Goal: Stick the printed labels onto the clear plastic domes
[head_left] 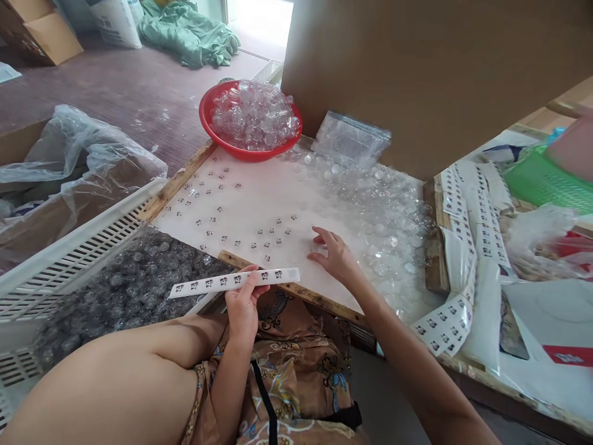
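Observation:
My left hand (244,303) pinches a white strip of stickers (227,282) printed with a row of small black panda figures. It is held above my lap, by the wooden front edge of a white board (296,198). Over the board, my right hand (331,250) has its thumb and fingers curved and apart; I make out nothing held between them. Left of that hand, several small panda pieces (273,233) lie scattered on the board. A spread of clear round pieces (384,216) covers the board's right side.
A red basin (206,120) heaped with clear pieces stands at the back, beside a clear plastic box (351,141). Left is a white crate (92,232) of panda-printed clear pieces (139,284). Sticker strips (447,321) hang at right. A large cardboard panel (393,74) rises behind.

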The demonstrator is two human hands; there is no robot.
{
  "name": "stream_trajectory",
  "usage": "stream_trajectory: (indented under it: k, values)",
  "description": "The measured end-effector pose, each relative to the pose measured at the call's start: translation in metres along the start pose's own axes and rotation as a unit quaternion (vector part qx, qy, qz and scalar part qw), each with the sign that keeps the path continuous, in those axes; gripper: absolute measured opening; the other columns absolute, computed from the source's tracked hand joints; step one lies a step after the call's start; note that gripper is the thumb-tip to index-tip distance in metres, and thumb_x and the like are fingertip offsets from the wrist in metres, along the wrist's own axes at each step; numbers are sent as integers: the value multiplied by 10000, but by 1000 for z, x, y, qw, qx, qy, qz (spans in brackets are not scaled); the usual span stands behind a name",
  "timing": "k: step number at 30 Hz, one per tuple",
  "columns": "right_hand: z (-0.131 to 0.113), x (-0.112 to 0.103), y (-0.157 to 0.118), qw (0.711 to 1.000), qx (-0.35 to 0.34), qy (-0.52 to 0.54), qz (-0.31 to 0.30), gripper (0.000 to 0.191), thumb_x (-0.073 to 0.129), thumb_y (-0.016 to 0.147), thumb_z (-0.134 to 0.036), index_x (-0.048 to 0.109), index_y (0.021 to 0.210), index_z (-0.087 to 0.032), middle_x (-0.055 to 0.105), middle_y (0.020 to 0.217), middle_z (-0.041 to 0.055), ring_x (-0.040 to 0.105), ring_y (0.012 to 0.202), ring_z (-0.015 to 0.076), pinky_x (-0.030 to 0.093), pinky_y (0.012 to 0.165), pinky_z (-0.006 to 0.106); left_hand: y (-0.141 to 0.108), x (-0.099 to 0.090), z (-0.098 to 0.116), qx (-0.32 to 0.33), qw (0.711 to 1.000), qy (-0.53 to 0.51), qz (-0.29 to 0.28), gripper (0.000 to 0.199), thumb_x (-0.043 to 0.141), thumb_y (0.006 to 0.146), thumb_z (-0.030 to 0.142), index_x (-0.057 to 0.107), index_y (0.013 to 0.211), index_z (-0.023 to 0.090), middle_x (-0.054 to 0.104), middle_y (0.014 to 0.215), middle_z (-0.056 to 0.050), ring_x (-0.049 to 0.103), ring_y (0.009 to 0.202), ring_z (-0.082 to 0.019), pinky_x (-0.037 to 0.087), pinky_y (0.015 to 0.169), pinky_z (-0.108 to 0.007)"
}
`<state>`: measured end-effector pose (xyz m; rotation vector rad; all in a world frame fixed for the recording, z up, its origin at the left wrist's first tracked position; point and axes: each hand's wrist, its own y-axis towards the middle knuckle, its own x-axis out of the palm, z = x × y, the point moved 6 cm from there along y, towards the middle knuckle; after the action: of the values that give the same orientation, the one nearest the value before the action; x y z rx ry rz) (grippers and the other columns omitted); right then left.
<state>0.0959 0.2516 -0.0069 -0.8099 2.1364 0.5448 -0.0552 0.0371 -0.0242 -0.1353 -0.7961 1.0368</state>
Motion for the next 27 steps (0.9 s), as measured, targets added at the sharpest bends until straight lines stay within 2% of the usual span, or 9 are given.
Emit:
stream_trajectory:
  k: [6,12,15,20,23,27]
  values:
    - [-2,-6,-8,999,18,32,17,435,522,881,-273,481,1307,-194,703,1030,118,672,901,241,532,826,417,-2,2,1,-2,1000,1,-5,306,848,641,274,747,889,126,719,834,-43,688,706,-144,582,578,-226]
    - [3,-12,-13,996,57,69,8,423,476,893,-275,473,1310,-203,736,921,81,689,835,225,533,780,388,-2,2,-1,-1,1000,5,-11,307,851,639,285,750,885,131,719,817,-34,683,696,-134,582,578,-217]
    - [12,-15,-12,996,72,52,13,439,521,854,-287,502,1284,-200,720,996,106,679,789,222,540,731,384,-2,1,-1,-2,1000,4,-10,315,855,634,285,752,889,131,718,809,-34,682,694,-134,584,574,-216]
    - [9,-23,-2,995,62,-21,74,439,528,871,-337,514,1288,-201,670,1109,145,650,882,259,531,723,407,-1,2,-2,-6,1000,4,-8,318,858,628,289,752,885,134,722,802,-38,686,697,-139,586,570,-216]
    - [-5,-13,9,996,48,-28,67,475,539,886,-363,467,1328,-205,678,1067,130,644,871,254,517,738,402,-1,1,-3,-3,1000,5,-4,320,859,624,289,752,883,135,724,798,-37,686,689,-138,585,565,-215]
    - [-16,5,24,993,83,-70,52,554,598,846,-336,436,1351,-175,682,1031,128,633,896,280,492,760,407,-1,1,-3,-7,1000,7,-2,319,859,620,283,749,879,134,727,803,-38,691,692,-140,585,566,-213]
